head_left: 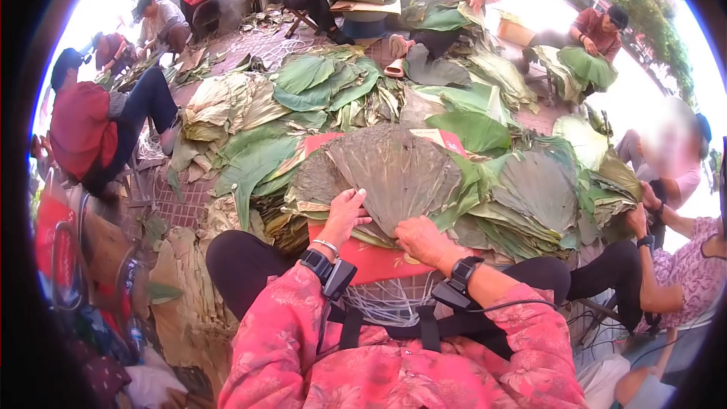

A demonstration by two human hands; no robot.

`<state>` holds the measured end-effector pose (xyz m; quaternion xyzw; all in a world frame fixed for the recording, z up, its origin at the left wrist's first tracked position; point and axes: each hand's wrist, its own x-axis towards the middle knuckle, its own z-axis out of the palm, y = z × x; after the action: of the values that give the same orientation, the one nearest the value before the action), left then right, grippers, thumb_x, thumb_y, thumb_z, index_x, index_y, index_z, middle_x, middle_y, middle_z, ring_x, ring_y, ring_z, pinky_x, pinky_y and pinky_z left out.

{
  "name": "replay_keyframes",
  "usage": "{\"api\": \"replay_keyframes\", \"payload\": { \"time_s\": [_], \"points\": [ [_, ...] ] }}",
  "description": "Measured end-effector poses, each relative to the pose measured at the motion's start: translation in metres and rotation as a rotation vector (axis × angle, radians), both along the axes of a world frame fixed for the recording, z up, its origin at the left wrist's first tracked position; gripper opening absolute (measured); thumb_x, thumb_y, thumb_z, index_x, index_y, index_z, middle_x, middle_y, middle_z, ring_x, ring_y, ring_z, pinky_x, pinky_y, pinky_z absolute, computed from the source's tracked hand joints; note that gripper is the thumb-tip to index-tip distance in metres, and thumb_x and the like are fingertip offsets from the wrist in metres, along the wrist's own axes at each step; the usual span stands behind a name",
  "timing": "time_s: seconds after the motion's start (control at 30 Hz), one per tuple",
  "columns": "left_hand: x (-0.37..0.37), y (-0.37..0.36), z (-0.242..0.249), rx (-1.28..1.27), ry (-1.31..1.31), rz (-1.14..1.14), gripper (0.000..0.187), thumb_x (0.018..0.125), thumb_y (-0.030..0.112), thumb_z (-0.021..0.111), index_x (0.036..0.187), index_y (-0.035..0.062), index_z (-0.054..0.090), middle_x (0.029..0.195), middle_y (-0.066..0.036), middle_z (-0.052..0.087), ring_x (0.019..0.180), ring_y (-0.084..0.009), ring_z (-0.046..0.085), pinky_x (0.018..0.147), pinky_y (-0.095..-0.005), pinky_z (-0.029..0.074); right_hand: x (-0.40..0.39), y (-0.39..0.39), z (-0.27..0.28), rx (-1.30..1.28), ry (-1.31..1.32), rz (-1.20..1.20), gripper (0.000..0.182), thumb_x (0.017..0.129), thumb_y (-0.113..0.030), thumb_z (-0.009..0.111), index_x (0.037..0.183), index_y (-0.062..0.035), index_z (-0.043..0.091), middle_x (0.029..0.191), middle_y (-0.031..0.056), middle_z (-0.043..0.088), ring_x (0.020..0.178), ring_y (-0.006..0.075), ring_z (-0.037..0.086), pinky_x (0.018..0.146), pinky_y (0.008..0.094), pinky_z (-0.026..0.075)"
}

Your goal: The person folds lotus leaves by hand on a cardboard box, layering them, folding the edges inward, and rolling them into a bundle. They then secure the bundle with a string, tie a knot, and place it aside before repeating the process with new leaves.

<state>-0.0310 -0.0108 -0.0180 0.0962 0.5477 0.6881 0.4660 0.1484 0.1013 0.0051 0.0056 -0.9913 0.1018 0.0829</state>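
A large brown-grey lotus leaf (397, 170), folded into a fan shape, lies in front of me on a stack of leaves. My right hand (425, 242) is closed on its narrow lower end. At the leaf's lower left side is my left hand (346, 217), its thumb and fingers apart; whether it touches the leaf is hard to tell. Under the stack, a red printed board (371, 261) rests across my lap. Beside it on the right is a pile of folded leaves (534, 193), grey-brown on top with green edges.
Green leaves (322, 79) and pale dried leaves (231, 106) heap up ahead. White strips (390, 301) hang below the board. A person in red (83, 129) sits at left; another in a patterned top (693, 265) handles leaves close on my right. Several more people sit behind the heaps.
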Motion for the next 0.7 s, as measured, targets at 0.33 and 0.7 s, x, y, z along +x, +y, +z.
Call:
{"api": "replay_keyframes", "payload": {
  "time_s": [0.33, 0.7],
  "points": [
    [0.003, 0.010, -0.014, -0.249, 0.486, 0.206, 0.066, 0.072, 0.001, 0.065, 0.128, -0.0049, 0.029, 0.066, -0.005, 0.055, 0.044, -0.0123, 0.049, 0.032, -0.0248, 0.038, 0.008, 0.010, 0.013, -0.480, 0.004, -0.113, 0.031, 0.077, -0.027, 0.064, 0.099, -0.0039, 0.061, 0.095, 0.0119, 0.062, 0.089, 0.0276, 0.057, 0.077, 0.0361, 0.045],
    [0.029, 0.009, 0.001, -0.635, 1.621, -0.235, 0.065, 0.081, 0.045, 0.055, 0.132, 0.0094, 0.038, 0.140, -0.019, 0.028, 0.132, -0.0346, 0.022, 0.103, -0.0536, 0.020, -0.002, 0.029, -0.026, -0.036, -0.015, -0.373, 0.065, 0.081, -0.049, 0.052, 0.130, -0.0089, 0.040, 0.137, 0.0148, 0.034, 0.128, 0.0336, 0.029, 0.097, 0.0486, 0.028]
  ]
}}
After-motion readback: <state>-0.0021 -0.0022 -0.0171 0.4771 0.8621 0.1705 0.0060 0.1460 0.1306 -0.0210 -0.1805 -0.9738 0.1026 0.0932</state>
